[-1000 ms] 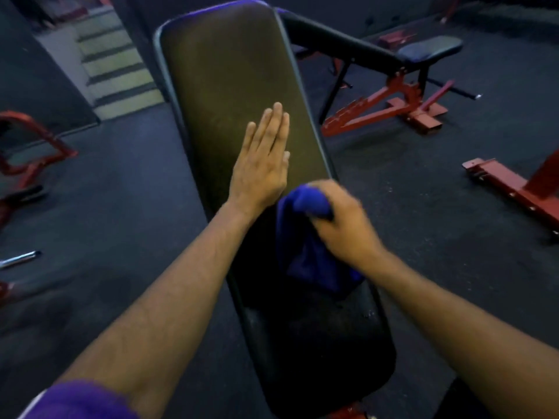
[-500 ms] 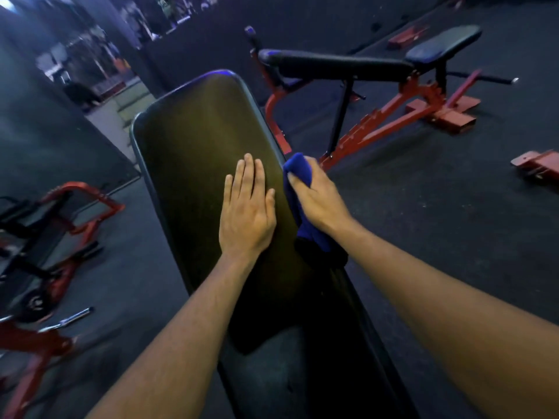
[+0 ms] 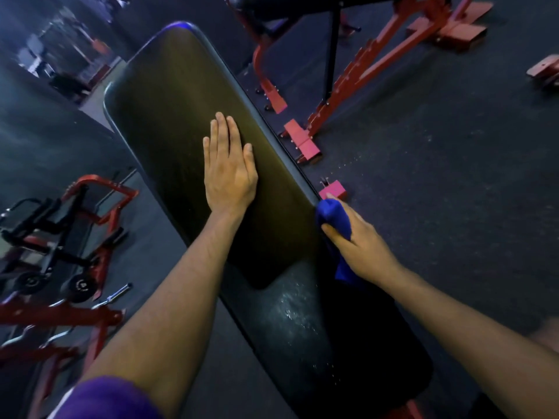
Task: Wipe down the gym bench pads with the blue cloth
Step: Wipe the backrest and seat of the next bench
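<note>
Across the middle of the head camera's single view, a long black back pad (image 3: 181, 122) of a gym bench runs diagonally from upper left toward lower right, angled up away from the viewer. Below it sits the seat pad (image 3: 317, 337), darker, with a scatter of shiny specks that may be moisture or dust — the picture cannot settle which.

The left hand (image 3: 228, 172) lies flat on the back pad, palm down, fingers straight and pressed close together, thumb alongside. It reads as a bracing hand, steadying the pad or the person's lean while the other hand works.

The right hand (image 3: 354, 237) grips the blue cloth (image 3: 331, 217) at the pad's right edge, near where the two pads meet. Its fingers are curled round the bunched cloth, thumb on the near side, and a tail of cloth hangs below the wrist. Holding it bunched lets the cloth wrap the pad's rim — so the step in hand is probably wiping the side edge.

Round about: a dark rubber floor (image 3: 438, 192), a second bench on a red frame (image 3: 363, 77) upper right, and red-framed equipment with small wheels (image 3: 60, 258) at left, partly blurred.
</note>
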Demonstrator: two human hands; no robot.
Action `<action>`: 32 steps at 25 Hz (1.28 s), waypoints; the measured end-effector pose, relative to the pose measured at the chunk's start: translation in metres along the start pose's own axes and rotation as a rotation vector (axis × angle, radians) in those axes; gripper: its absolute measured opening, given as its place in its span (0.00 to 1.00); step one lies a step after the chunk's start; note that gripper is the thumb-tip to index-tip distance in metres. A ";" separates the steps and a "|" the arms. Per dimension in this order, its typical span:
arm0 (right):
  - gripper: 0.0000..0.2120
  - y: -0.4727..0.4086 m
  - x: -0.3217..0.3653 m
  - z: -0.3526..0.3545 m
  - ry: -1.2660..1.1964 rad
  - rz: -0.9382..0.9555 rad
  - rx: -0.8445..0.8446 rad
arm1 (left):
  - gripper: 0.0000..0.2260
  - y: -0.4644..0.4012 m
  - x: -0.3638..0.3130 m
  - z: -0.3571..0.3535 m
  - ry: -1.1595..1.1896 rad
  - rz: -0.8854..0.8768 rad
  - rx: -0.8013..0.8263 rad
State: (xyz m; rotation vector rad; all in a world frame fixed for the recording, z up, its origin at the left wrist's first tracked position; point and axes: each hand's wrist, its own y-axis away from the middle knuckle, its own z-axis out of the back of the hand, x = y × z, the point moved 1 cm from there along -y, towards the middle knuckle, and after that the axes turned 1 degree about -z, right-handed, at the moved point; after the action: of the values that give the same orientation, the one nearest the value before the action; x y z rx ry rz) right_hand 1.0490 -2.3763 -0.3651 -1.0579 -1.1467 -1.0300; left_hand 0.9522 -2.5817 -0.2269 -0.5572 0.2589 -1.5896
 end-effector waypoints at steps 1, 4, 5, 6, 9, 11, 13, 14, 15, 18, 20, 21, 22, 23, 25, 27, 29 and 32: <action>0.27 0.019 -0.012 0.005 0.009 -0.015 0.022 | 0.27 0.004 -0.004 0.001 0.014 0.017 0.016; 0.27 0.061 -0.034 0.014 0.006 -0.029 0.075 | 0.28 0.032 -0.019 -0.004 0.024 0.060 0.038; 0.26 0.065 -0.038 0.015 -0.002 -0.026 0.056 | 0.28 0.039 -0.023 -0.006 0.024 0.060 0.043; 0.23 0.060 -0.037 0.014 -0.006 -0.010 0.031 | 0.28 0.042 -0.025 -0.009 0.025 0.060 0.041; 0.14 0.013 -0.009 0.004 0.029 0.056 -0.038 | 0.28 0.042 -0.024 -0.012 0.013 0.072 0.016; 0.13 -0.033 0.019 -0.002 0.030 0.091 -0.065 | 0.28 0.041 -0.025 -0.013 -0.003 0.071 0.003; 0.12 -0.076 0.045 -0.007 0.056 0.106 -0.071 | 0.28 0.043 -0.027 -0.014 -0.016 0.066 -0.016; 0.13 -0.091 0.054 -0.009 0.069 0.109 -0.069 | 0.28 0.043 -0.026 -0.014 -0.018 0.061 -0.026; 0.14 -0.099 0.058 -0.010 0.074 0.111 -0.064 | 0.28 0.043 -0.026 -0.014 -0.017 0.056 -0.036; 0.16 -0.082 0.044 -0.009 0.036 0.083 -0.047 | 0.27 0.041 -0.026 -0.016 -0.004 0.062 -0.051; 0.20 -0.042 0.017 -0.007 0.024 0.083 -0.049 | 0.27 0.043 -0.026 -0.016 -0.008 0.064 -0.049; 0.22 -0.018 0.001 -0.004 0.038 0.075 -0.039 | 0.28 0.043 -0.026 -0.016 -0.013 0.063 -0.043; 0.24 0.007 -0.016 0.000 0.055 0.062 -0.019 | 0.28 0.042 -0.025 -0.016 -0.016 0.064 -0.036; 0.24 0.031 -0.030 0.005 0.062 0.044 0.006 | 0.28 0.041 -0.025 -0.016 -0.015 0.066 -0.030; 0.23 0.067 -0.048 0.012 0.057 0.000 0.033 | 0.28 0.043 -0.025 -0.017 -0.014 0.063 -0.032; 0.21 0.071 -0.049 0.012 0.058 -0.001 0.002 | 0.28 0.043 -0.026 -0.019 -0.021 0.064 -0.048; 0.17 0.045 -0.035 0.005 0.074 0.037 -0.045 | 0.28 0.044 -0.024 -0.020 -0.015 0.072 -0.050; 0.14 -0.025 0.009 -0.004 0.060 0.075 -0.076 | 0.28 0.043 -0.026 -0.019 0.000 0.068 -0.053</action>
State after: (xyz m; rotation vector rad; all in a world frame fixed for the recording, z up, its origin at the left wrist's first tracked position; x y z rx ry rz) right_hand 1.0269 -2.3861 -0.3538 -1.1140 -1.0189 -1.0464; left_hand 0.9802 -2.5637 -0.2694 -0.5834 0.3180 -1.5205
